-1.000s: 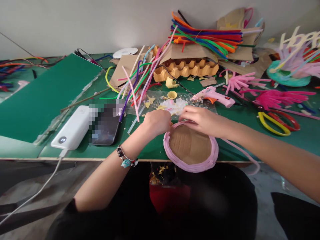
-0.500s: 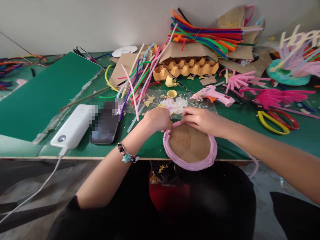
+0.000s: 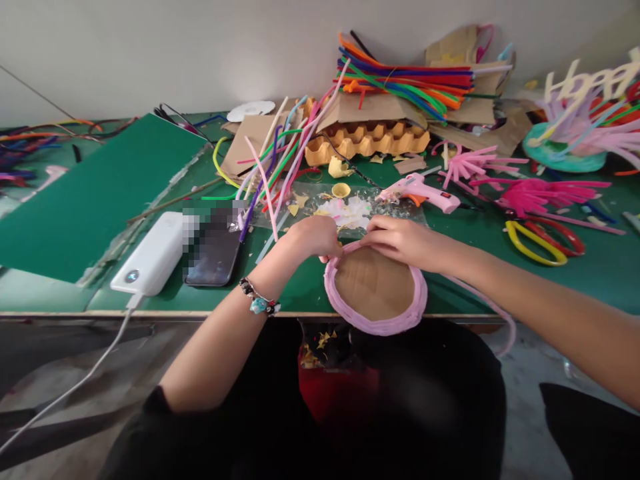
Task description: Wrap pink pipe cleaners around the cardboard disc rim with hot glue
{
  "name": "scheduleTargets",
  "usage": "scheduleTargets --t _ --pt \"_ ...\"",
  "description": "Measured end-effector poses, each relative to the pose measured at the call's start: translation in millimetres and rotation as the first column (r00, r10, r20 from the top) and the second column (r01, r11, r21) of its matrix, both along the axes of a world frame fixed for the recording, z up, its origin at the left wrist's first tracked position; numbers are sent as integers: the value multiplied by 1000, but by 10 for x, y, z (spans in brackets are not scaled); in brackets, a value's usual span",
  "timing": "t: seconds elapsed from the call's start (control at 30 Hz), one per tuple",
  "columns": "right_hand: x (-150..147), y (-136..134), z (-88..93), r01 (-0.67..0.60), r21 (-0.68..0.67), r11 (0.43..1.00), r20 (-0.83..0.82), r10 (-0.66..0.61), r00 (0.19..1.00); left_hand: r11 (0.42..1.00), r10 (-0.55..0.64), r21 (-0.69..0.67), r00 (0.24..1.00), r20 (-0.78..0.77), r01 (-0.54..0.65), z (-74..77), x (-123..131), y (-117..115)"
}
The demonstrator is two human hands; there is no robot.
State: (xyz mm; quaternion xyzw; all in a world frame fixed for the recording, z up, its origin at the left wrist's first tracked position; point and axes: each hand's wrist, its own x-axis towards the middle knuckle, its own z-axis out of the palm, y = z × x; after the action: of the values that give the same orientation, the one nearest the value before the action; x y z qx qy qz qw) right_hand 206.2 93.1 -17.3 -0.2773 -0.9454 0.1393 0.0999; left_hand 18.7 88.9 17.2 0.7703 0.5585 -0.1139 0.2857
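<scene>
A round cardboard disc (image 3: 373,283) lies at the table's front edge, its rim wrapped in lilac pipe cleaner (image 3: 383,325). My left hand (image 3: 317,237) is closed on the wrapped rim at the upper left, its fingertips partly hidden under the hand. At the top of the rim, my right hand (image 3: 395,239) pinches the lilac pipe cleaner with bent fingers. A loose length of that pipe cleaner (image 3: 500,317) runs out beneath my right forearm and loops over the table edge. The disc's lower part juts past the edge, above my lap.
Beyond my hands are a pink glue gun (image 3: 425,192) and a littered plastic sheet (image 3: 295,217). Scissors (image 3: 537,243) lie right; a phone (image 3: 215,250) and white power bank (image 3: 153,253) left. Behind stand an egg carton (image 3: 367,140) and bundled pipe cleaners (image 3: 405,80).
The view has shifted slightly. Both hands keep their places on the rim, and the disc looks almost unmoved between them.
</scene>
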Motion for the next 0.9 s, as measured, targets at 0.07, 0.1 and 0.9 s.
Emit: scheduleTargets --t 0.07,0.1,0.9 --pt "48 -13 5 15 -6 1000 -23 -15 1000 1000 -8 -8 1000 10 8 -8 -7 11" --pt "73 -19 8 23 -9 1000 -30 -23 999 1000 -15 -6 1000 13 15 -14 -10 18" --pt "150 -13 -31 30 59 998 5 -31 1000 975 -14 -222 998 56 26 -30 -50 141"
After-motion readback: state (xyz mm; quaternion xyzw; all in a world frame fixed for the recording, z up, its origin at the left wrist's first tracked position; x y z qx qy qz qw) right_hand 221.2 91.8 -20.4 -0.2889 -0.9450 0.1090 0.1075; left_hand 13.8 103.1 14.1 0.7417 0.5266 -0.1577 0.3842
